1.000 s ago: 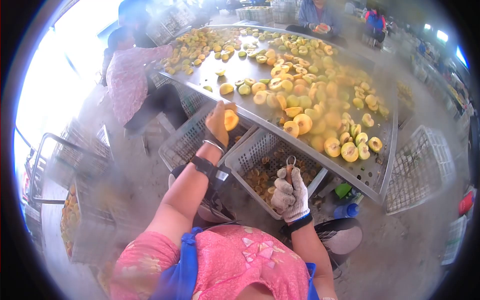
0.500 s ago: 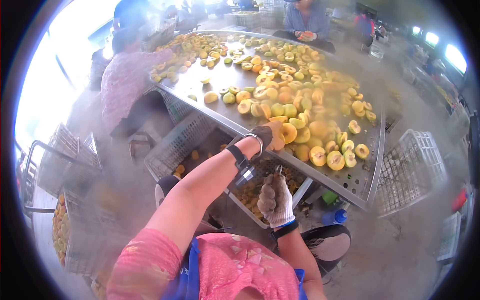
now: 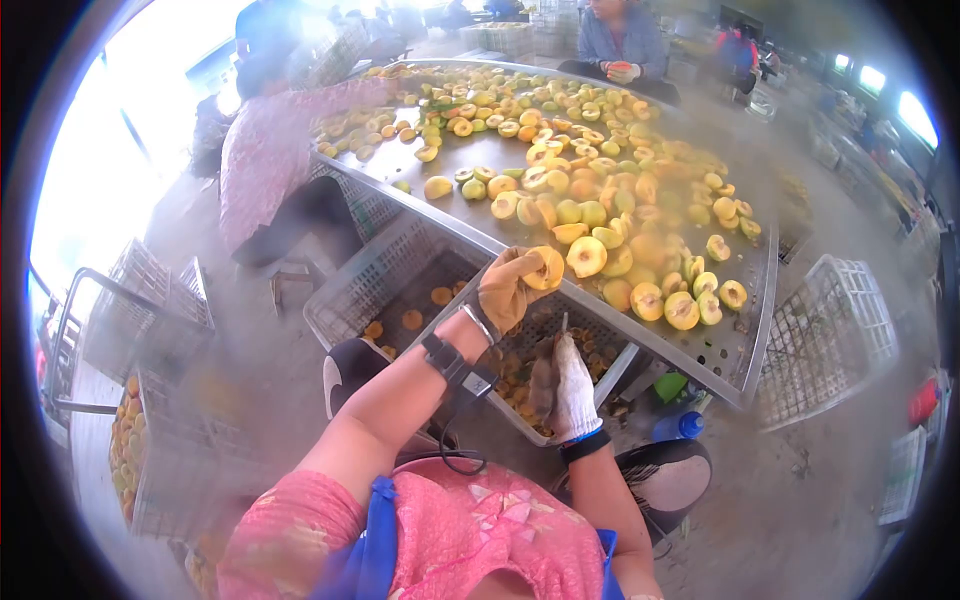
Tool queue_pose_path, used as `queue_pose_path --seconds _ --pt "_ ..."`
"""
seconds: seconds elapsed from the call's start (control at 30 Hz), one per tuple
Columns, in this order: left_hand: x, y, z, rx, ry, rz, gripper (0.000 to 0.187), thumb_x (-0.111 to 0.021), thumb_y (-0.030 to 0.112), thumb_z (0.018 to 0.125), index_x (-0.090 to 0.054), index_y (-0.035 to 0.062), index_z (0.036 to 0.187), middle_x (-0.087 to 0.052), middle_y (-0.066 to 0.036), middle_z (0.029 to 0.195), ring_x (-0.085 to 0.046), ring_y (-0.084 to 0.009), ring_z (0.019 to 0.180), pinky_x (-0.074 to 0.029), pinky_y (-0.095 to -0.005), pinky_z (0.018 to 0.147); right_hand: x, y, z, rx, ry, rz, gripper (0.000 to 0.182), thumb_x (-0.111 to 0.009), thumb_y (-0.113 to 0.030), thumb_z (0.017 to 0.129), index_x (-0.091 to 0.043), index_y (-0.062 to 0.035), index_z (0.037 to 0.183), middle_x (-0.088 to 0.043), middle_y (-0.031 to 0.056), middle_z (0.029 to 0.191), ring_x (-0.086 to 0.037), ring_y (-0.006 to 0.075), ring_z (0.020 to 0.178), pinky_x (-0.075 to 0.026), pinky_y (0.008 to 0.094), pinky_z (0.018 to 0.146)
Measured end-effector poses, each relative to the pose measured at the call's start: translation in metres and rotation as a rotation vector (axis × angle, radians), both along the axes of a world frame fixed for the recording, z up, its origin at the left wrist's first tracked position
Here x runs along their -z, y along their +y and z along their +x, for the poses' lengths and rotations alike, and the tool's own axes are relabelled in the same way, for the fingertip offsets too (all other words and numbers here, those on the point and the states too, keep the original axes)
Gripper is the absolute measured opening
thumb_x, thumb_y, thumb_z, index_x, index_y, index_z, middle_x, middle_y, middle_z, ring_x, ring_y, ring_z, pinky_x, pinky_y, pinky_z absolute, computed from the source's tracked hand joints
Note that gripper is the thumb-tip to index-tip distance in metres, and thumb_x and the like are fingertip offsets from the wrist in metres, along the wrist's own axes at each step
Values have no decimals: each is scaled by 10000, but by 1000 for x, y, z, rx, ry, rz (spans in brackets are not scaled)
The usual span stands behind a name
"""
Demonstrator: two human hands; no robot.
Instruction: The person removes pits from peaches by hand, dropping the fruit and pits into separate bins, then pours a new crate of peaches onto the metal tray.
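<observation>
Gloved in tan, my left hand [image 3: 512, 290] holds a yellow fruit half [image 3: 546, 268], cut face up, just above the near edge of the metal table [image 3: 440, 215]. My right hand [image 3: 566, 385], in a white and brown glove, is closed round a small metal-tipped tool [image 3: 565, 322] pointing up. It is over a crate [image 3: 610, 375] of small fruit pieces below the table edge. Many halved yellow and green fruits [image 3: 587, 256] lie on the table, the nearest just right of my left hand.
A second grey crate [image 3: 345, 290] with a few pieces stands left under the table. An empty white crate [image 3: 830, 340] is at the right. A blue bottle [image 3: 680, 427] stands by my knee. One person [image 3: 265, 160] reaches over the table at left; another [image 3: 620, 50] sits across.
My left hand has drawn back from the fruit pile to the table edge, lifting a fruit half. My right hand has shifted slightly right. The person at left has stretched an arm farther over the table.
</observation>
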State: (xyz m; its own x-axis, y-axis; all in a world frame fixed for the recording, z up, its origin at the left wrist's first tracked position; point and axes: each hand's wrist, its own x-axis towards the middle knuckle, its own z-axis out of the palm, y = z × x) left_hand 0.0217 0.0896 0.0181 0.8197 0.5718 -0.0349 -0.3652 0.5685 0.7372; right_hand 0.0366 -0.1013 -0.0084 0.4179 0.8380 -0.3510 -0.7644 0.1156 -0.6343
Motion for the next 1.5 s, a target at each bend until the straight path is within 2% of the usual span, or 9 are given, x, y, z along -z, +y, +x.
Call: queue_pose_path --seconds 0.27,0.43,0.47,0.57,0.67,0.83,0.97,1.07,1.5 --pt "13 -38 -35 5 67 -21 365 -583 23 874 -517 7 1232 -653 -143 1024 -679 -254 896 -593 -362 771 -8 3 -15 83 -498 -150 539 -478 -371 1043 -492 55 1373 -543 181 1351 -505 252 1250 -380 322 1062" --pt "38 -35 -34 11 -3 70 298 -516 222 975 -562 15 1184 -661 -133 1095 -658 -262 998 -526 -397 932 9 3 -5 63 -427 -113 342 -485 -388 1038 -558 -81 1169 -533 -7 730 -490 81 540 -374 229 451" --pt "35 -37 -36 47 4 51 313 -496 242 990 -562 10 1190 -660 -134 1114 -654 -263 1020 -519 -398 947 -2 0 -9 128 -689 -180 540 -494 -368 1039 -497 63 1365 -577 169 1314 -537 230 1205 -408 317 1031" --pt "24 -38 -44 215 -3 -208 366 -438 288 1029 -556 -2 1219 -655 -138 1170 -640 -265 1078 -506 -402 971 29 5 1 152 -851 -155 512 -515 -350 1035 -516 64 1336 -609 129 1254 -557 210 1182 -427 311 1008" --pt "45 -25 -42 83 209 896 372 -408 228 1010 -539 -5 1269 -621 -177 1240 -620 -297 1125 -486 -418 1000 31 4 6 180 -784 -124 433 -519 -260 1044 -508 69 1326 -616 107 1210 -575 152 1089 -457 270 944" --pt "2 -50 -47 305 -96 -348 352 -592 46 933 -555 -29 1275 -643 -131 1160 -654 -252 1063 -563 -382 897 52 11 25 227 -861 -156 544 -528 -355 1019 -497 77 1349 -611 235 1243 -587 319 1143 -445 350 975" --pt "18 -52 -38 59 -22 -45 348 -424 170 998 -519 -31 1266 -614 -166 1203 -600 -296 1152 -498 -436 1007 45 10 16 263 -931 -172 589 -526 -394 1011 -498 96 1336 -608 275 1253 -585 385 1168 -451 385 978" --pt "26 -53 -35 41 -100 -160 332 -445 175 996 -539 -31 1239 -618 -154 1165 -607 -286 1117 -517 -440 975 23 2 11 100 -983 -249 496 -533 -255 1035 -468 107 1368 -624 170 1221 -594 200 1093 -466 288 923" --pt "23 -73 -34 -156 18 195 357 -422 221 977 -639 -30 1108 -654 -141 1038 -635 -258 984 -540 -397 887 8 -1 -5 30 -979 -251 495 -474 -354 1030 -546 71 1274 -630 292 1166 -605 405 1099 -464 400 930"
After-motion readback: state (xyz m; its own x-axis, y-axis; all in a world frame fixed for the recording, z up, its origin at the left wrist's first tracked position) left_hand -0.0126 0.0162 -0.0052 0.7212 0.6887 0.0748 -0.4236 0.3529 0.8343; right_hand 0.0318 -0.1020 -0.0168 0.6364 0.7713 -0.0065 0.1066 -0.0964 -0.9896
